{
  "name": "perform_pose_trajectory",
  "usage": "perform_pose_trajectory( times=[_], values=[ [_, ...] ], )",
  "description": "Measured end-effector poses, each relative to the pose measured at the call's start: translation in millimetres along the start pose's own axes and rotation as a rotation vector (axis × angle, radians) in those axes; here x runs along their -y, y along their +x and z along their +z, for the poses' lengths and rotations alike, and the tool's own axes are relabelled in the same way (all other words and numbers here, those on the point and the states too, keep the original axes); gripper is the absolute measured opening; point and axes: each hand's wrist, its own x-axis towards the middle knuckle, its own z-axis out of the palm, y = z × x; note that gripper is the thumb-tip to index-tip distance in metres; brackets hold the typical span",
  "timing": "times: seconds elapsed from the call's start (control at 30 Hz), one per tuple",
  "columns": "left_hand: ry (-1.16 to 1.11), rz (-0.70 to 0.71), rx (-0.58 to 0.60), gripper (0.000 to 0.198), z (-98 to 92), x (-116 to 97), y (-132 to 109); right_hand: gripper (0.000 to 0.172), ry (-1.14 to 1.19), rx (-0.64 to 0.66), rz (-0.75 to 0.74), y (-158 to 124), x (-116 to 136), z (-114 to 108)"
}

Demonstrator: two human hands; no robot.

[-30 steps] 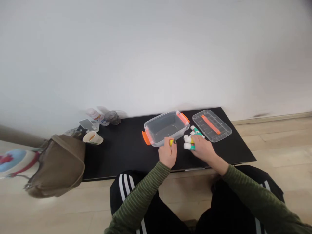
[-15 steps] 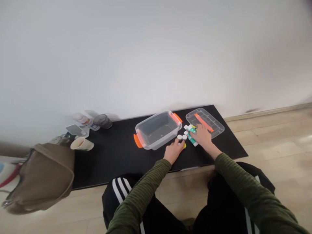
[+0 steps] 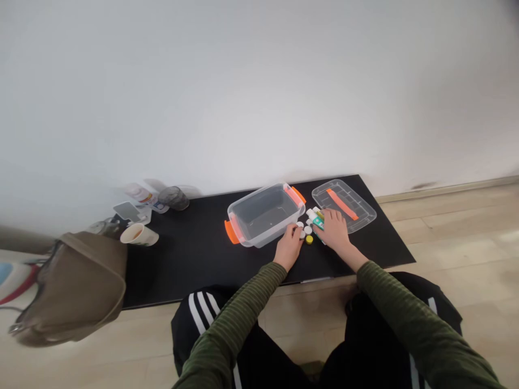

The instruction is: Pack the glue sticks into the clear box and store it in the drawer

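Note:
My left hand (image 3: 289,247) sits at the near right corner of a transparent plastic box (image 3: 265,215) with orange latches, its fingertips at a small white cap (image 3: 302,234). More white caps (image 3: 308,230) and a yellow cap (image 3: 309,240) lie on the black table between my hands. My right hand (image 3: 335,231) lies over green-and-white glue sticks (image 3: 318,222), which are partly hidden under its fingers. Just beyond it lies the box's transparent lid (image 3: 344,205) with an orange strip.
The black table (image 3: 194,270) holds a paper cup (image 3: 139,235), a dark glass (image 3: 173,198), a bottle (image 3: 140,193) and a phone (image 3: 126,210) at its left end. An olive bag (image 3: 75,286) leans by the left corner. My knees are below the table's front edge.
My hands have come closer to the box and lid, and the view has shifted slightly. The yellow cap now lies on the table, and the white caps lie loose beside the glue sticks.

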Motion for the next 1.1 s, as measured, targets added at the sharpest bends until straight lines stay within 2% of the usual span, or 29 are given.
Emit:
perform_pose_trajectory(
  times=[0.1, 0.23, 0.57, 0.73, 0.87, 1.0, 1.1],
  values=[
    [-0.047, -0.015, -0.017, 0.041, -0.5, -1, 0, 0.056, 0.017, -0.051, -0.082, -6, 5, 4],
    [-0.07, -0.04, -0.012, 0.043, -1.7, -2, -1, 0.056, 0.025, -0.063, -0.088, -10, 9, 8],
    [-0.019, -0.011, 0.02, 0.046, -0.9, -4, -11, 0.064, -0.107, 0.056, -0.14, -21, 5, 15],
    [-0.043, -0.069, 0.031, 0.048, -4.1, -3, -12, 0.069, -0.127, 0.068, -0.152, -24, 5, 18],
    [-0.082, -0.129, 0.048, 0.05, -10.6, -2, -13, 0.07, -0.091, 0.047, -0.151, -25, 13, 7],
    [-0.086, -0.12, 0.027, 0.056, -18.7, -11, -19, 0.062, -0.006, 0.024, -0.172, -30, 22, -16],
    [-0.116, -0.082, -0.021, 0.06, -36.4, -26, -23, 0.047, 0.141, 0.157, -0.268, -35, 21, -44]
  ],
)
